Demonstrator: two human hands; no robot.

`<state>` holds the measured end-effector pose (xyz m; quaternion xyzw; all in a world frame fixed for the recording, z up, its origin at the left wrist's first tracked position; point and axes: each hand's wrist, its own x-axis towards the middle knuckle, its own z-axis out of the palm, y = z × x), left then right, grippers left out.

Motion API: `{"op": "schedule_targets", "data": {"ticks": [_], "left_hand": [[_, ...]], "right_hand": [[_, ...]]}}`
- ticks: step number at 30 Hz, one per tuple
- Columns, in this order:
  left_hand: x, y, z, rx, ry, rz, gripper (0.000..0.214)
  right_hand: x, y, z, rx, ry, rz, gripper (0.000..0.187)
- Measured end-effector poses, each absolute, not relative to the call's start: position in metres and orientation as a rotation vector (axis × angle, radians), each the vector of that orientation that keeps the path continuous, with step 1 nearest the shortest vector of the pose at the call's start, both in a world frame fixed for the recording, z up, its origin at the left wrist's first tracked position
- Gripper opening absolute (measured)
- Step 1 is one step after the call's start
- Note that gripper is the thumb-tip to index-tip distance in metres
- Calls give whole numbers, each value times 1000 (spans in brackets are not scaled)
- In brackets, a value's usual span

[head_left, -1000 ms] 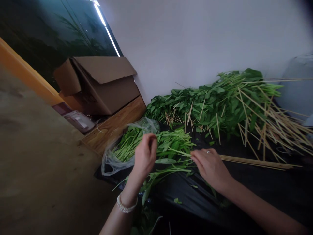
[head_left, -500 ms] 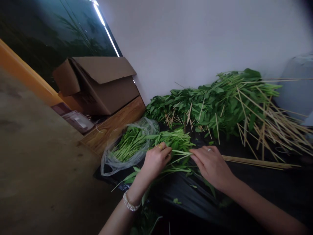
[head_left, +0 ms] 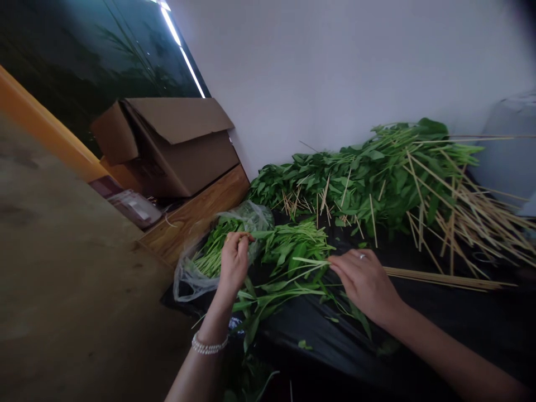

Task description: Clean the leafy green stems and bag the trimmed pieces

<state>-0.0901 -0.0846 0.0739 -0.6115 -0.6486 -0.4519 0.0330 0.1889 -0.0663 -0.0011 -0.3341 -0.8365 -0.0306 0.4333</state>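
Note:
My left hand [head_left: 233, 262] is raised over the clear plastic bag [head_left: 196, 276], its fingers pinched together around a green stem. My right hand [head_left: 364, 282] lies lower on the black sheet [head_left: 318, 329], fingertips pinched on the pale stem ends [head_left: 307, 261] of a small bunch of leafy greens [head_left: 288, 245]. A bundle of bamboo skewers [head_left: 439, 276] runs out to the right from under that hand. Loose leaves lie between the two hands.
A big heap of skewered greens [head_left: 377, 178] lies against the white wall, sticks fanning to the right. An open cardboard box [head_left: 167, 142] stands on a wooden ledge [head_left: 196, 215] at the left. Brown floor [head_left: 62, 279] fills the left side.
My left hand went down onto the greens beside the right hand, then lifted back left over the plastic bag with a stem. The right hand stayed put.

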Motion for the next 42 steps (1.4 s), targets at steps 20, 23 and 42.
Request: {"op": "schedule_targets", "data": {"ticks": [20,23,42], "left_hand": [[-34,-104,49,-2548,-1641,-397,20],[-37,-98,46,-2543,-1796,-673,16],[-41,-103,73,-2535,-1886,-969,31]], "right_hand": [[185,-72,1,-813,-2176,-174,21],[183,-73,0,-793,-2176,-100,22],[187,-71,-1,-730,-2101,-91,18]]}}
